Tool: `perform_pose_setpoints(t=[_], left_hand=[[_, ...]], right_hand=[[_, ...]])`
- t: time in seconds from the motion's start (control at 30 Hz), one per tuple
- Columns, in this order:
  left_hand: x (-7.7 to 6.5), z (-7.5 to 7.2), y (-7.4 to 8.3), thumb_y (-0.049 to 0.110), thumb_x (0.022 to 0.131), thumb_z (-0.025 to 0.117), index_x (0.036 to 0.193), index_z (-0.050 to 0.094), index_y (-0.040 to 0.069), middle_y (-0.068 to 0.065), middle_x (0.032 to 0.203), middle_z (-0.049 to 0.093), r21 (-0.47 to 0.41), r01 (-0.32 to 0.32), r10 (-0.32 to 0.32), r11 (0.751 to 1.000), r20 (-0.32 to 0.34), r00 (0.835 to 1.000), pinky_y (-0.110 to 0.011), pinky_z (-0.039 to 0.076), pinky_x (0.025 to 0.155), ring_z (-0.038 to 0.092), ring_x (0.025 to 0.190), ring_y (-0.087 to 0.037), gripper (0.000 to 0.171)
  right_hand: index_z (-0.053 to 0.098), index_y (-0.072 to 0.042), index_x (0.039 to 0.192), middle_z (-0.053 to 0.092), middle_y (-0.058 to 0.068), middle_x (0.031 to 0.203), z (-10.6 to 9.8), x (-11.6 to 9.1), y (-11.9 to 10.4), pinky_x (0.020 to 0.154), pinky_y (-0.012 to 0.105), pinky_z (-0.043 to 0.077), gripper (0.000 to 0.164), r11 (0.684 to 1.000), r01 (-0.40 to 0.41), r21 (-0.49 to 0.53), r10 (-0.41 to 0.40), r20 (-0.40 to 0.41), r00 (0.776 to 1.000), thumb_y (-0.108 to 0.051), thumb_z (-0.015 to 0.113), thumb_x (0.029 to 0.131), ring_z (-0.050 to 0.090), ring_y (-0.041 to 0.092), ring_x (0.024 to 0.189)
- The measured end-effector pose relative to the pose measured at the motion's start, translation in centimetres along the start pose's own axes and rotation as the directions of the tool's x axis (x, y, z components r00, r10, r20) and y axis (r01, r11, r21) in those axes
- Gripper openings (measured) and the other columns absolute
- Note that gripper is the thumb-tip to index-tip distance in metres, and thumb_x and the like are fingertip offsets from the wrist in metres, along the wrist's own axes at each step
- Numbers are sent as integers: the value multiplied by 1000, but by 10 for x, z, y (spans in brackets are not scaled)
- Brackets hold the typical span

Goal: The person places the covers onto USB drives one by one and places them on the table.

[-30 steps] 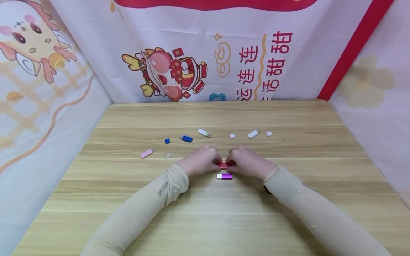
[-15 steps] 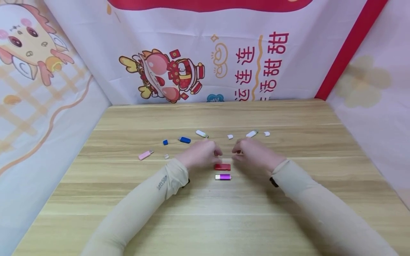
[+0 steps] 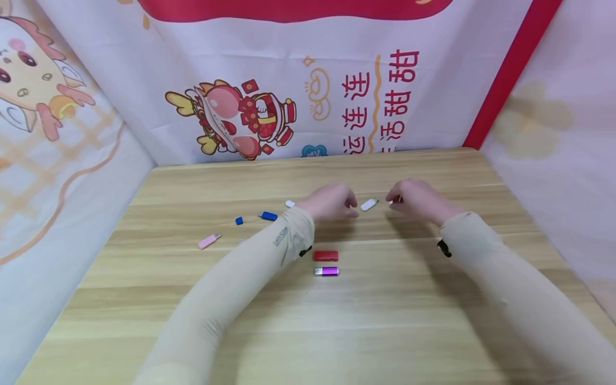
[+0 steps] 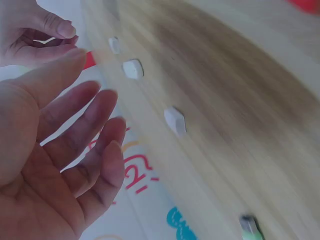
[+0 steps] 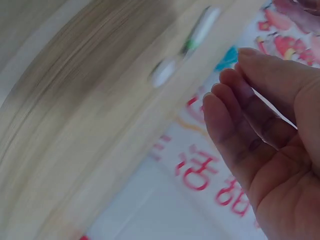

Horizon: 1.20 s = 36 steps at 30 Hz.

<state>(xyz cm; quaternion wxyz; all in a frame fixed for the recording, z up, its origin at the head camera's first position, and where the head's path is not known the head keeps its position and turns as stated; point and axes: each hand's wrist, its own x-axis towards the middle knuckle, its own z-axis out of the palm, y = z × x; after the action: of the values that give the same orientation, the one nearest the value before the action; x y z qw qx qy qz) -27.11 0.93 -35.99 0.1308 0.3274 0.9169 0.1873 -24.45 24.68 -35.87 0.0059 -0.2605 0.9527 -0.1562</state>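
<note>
My left hand (image 3: 337,202) hovers over the back of the table, fingers loosely bent and holding nothing. To its right lies a white USB stick (image 3: 369,204) with its connector bared. My right hand (image 3: 417,201) is in the air on the other side of that stick, thumb and fingers bent toward each other with nothing between them. Close by its fingertips shows a small white cap (image 3: 392,202). Another white cap (image 4: 175,121) lies below my left fingers in the left wrist view. Nearer me, a red USB stick (image 3: 325,256) and a purple USB stick (image 3: 327,271) lie side by side.
On the left are a pink USB stick (image 3: 209,241), a blue USB stick (image 3: 268,216) and its blue cap (image 3: 239,220). A second white stick (image 3: 290,203) is partly covered by my left wrist. A printed cloth (image 3: 269,43) hangs behind the table's back edge.
Both hands have let go of the red USB stick and left it behind the purple one. They have moved up and to the right, over the white pieces.
</note>
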Motion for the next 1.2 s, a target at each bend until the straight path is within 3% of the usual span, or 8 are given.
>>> perform_pose_setpoints(t=[0.1, 0.27, 0.4, 0.57, 0.87, 1.2], left_hand=[[23, 6, 5, 30, 90, 75, 109, 75, 11, 1, 97, 70, 41, 13, -13, 999, -22, 1000, -30, 50, 84, 62, 88, -14, 27], [52, 19, 10, 31, 88, 76, 104, 73, 11, -1, 99, 69, 69, 93, -90, 993, -50, 995, -32, 50, 84, 61, 88, -17, 26], [67, 29, 10, 32, 86, 78, 93, 71, 11, 0, 88, 67, 69, 167, -164, 983, -49, 985, -30, 49, 74, 60, 78, -17, 23], [79, 36, 10, 34, 84, 80, 87, 68, 12, 1, 84, 64, 68, 212, -208, 975, -60, 976, -29, 48, 70, 59, 75, -16, 26], [80, 39, 12, 27, 86, 79, 89, 71, 11, 1, 84, 66, -2, 160, -159, 987, -56, 986, -27, 48, 74, 59, 79, -17, 18], [77, 41, 7, 24, 89, 75, 90, 71, 7, 0, 82, 66, 104, 13, -11, 995, -27, 1000, -26, 49, 74, 59, 77, -16, 18]], right_hand=[[75, 2, 102, 73, 16, 99, -2, 0, 17, 85, 50, 54, 16, 998, -45, 33, 44, 38, 998, 0, 72, 86, 67, 32, 92], [74, 3, 106, 72, 15, 99, 3, 6, 35, 84, 47, 53, 19, 996, -66, 62, 61, 77, 995, -1, 72, 87, 66, 28, 90], [73, 3, 107, 72, 15, 101, 11, 14, 42, 86, 47, 53, 21, 996, -49, 79, 41, 95, 995, -4, 74, 88, 66, 29, 93], [75, 0, 103, 73, 12, 97, 17, 18, 50, 85, 46, 53, 19, 995, -39, 93, 30, 91, 995, -9, 78, 86, 67, 28, 91], [76, -7, 91, 71, 2, 85, 19, 17, 58, 79, 43, 53, 6, 993, -64, 103, 53, 112, 992, -11, 77, 87, 63, 19, 80], [76, -5, 90, 70, 2, 82, 29, 18, 56, 76, 40, 55, 8, 997, -46, 66, 41, 71, 997, -13, 76, 89, 64, 18, 77]])
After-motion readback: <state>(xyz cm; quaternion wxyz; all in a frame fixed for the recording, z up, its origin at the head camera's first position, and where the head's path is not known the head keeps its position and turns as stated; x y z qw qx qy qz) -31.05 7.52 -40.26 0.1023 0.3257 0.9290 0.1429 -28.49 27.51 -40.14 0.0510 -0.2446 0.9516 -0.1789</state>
